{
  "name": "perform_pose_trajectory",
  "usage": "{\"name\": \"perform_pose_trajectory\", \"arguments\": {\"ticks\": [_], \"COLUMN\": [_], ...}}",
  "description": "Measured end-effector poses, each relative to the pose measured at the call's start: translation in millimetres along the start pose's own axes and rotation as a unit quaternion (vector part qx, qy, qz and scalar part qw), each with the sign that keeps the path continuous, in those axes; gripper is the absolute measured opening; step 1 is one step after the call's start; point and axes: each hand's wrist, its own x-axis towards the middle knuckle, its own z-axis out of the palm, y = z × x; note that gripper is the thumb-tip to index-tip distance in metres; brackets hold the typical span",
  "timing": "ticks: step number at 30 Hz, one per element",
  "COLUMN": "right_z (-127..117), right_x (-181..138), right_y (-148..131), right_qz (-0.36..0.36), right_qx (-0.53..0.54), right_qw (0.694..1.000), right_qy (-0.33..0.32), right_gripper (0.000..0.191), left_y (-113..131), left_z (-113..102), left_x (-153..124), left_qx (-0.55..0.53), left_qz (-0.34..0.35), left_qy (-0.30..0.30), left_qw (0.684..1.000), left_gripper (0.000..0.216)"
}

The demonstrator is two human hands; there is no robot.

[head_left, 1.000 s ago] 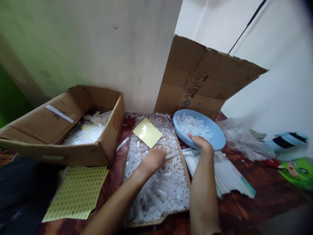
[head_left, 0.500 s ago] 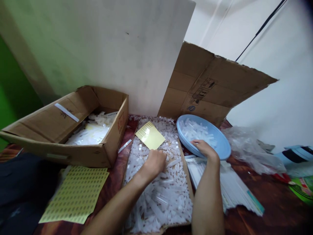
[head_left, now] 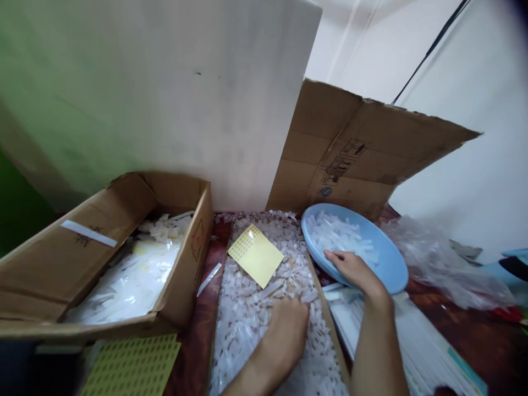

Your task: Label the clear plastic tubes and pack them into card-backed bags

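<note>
My left hand (head_left: 289, 325) is curled low over a cardboard tray (head_left: 339, 360) strewn with small translucent plastic pieces (head_left: 239, 330). Its fingertips point down and are hidden, so anything in them cannot be made out. At the near side of a tilted blue basin (head_left: 398, 278), my right hand (head_left: 352, 269) grips the rim with the thumb on top. Clear plastic strips (head_left: 340, 234) lie inside the basin. A yellow sticker sheet (head_left: 258, 257), with printed marks at one end, rests on the pieces beyond my left hand.
On the left stands an open cardboard box (head_left: 198, 258) holding white and clear scraps. Another yellow sticker sheet (head_left: 132, 366) lies before it. White strips in a stack (head_left: 421, 344) sit under my right forearm. Crumpled clear plastic (head_left: 445, 264) and an upright cardboard panel (head_left: 350, 143) are behind.
My left hand has moved away from the sticker sheet, nearer to me and to the right over the pieces. My right hand stays at the basin rim. The camera view has shifted.
</note>
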Motion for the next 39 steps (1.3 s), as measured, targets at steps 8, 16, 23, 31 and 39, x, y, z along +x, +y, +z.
{"name": "perform_pose_trajectory", "arguments": {"ticks": [8,16,23,31,39], "right_z": [-19.9,-33.2,-39.3,-28.0,-36.4], "right_x": [-10.6,-36.8,-48.2,-52.2,-65.7], "right_y": [-15.8,-71.8,-93.7,-117.2,-124.7], "right_qz": [0.009,-0.067,-0.108,-0.165,-0.203], "right_qx": [0.077,0.301,0.281,0.318,0.372], "right_qw": [0.986,0.951,0.952,0.929,0.904], "right_qy": [0.145,0.036,-0.049,-0.088,-0.055], "right_gripper": [0.035,0.029,0.04,0.043,0.041], "left_y": [-17.2,-32.1,-52.5,-41.1,-36.9], "left_z": [12.4,-19.9,-66.1,-80.1,-102.7], "left_x": [21.3,19.0,8.9,-6.4,-25.8], "left_qx": [-0.06,-0.399,-0.609,-0.578,-0.529], "left_qz": [-0.029,-0.057,-0.087,-0.038,0.013], "left_qy": [-0.073,0.123,0.289,0.37,0.421], "left_qw": [0.995,0.907,0.733,0.727,0.736], "left_gripper": [0.024,0.007,0.027,0.024,0.02]}}
